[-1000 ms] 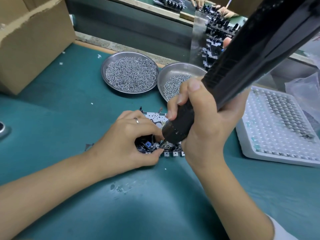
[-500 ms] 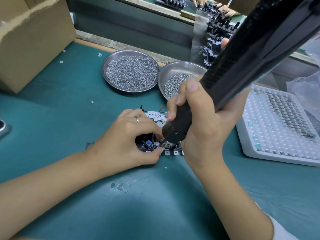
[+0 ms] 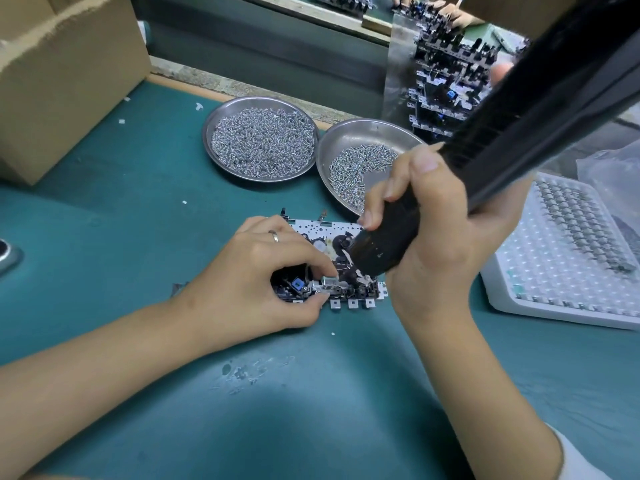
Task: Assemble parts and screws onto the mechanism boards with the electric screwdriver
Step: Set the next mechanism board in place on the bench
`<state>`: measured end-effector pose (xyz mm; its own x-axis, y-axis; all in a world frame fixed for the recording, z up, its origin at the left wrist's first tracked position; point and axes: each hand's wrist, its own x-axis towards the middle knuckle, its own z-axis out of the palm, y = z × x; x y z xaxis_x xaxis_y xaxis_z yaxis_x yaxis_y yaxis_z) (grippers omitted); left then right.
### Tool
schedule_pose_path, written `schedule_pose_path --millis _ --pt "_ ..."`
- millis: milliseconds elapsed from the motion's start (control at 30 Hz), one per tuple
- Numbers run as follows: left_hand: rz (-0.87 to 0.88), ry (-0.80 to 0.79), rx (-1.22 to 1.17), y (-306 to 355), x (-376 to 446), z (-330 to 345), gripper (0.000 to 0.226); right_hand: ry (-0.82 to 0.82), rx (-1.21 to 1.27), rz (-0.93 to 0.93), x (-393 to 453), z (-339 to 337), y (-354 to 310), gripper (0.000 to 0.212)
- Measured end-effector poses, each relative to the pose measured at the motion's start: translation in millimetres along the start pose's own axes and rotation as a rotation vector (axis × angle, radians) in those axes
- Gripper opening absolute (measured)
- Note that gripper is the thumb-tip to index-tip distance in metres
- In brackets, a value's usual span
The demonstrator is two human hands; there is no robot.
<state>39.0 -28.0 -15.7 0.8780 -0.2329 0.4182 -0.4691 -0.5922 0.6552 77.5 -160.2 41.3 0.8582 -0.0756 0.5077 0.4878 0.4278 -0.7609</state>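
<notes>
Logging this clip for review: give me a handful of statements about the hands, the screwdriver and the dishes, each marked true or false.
1. The right hand grips the electric screwdriver. True.
2. The left hand lies flat on the mat, away from the mechanism board. False: its fingers pinch parts on the board.
3. Two round metal dishes hold small metal parts. True: the left dish and the right dish.
4. The left dish is nearly empty. False: it is heaped; the right dish holds fewer.
5. A white tray lies to the right of the board. True.
</notes>
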Motion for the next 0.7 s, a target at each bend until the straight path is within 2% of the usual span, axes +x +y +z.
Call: schedule_pose_path --millis 100,367,433,500,567,633,700 --pt "0.007 0.001 0.014 0 0 0 0.019 0.014 -0.043 0.084 1 -1 4 0.037" --pt "0.014 0.005 0.037 1 -1 0 0.018 -0.068 -0.083 0.094 2 -6 1 0.028" --pt "0.019 0.004 0.042 2 -1 -1 0.019 -0.106 -0.193 0.11 1 -14 1 0.028" --pt "0.029 0.009 0.061 2 -1 -1 0.019 -0.135 -0.36 0.167 -4 -27 2 0.039" --pt "0.039 0.024 0.09 2 -2 0 0.018 -0.155 -0.535 0.209 -15 -45 8 0.031" --pt "0.054 0.04 0.123 2 -3 0 0.016 -0.092 -0.689 0.189 -24 -61 13 0.018" --pt "0.06 0.057 0.146 3 -3 2 0.015 0.026 -0.678 0.206 -29 -70 16 0.019"
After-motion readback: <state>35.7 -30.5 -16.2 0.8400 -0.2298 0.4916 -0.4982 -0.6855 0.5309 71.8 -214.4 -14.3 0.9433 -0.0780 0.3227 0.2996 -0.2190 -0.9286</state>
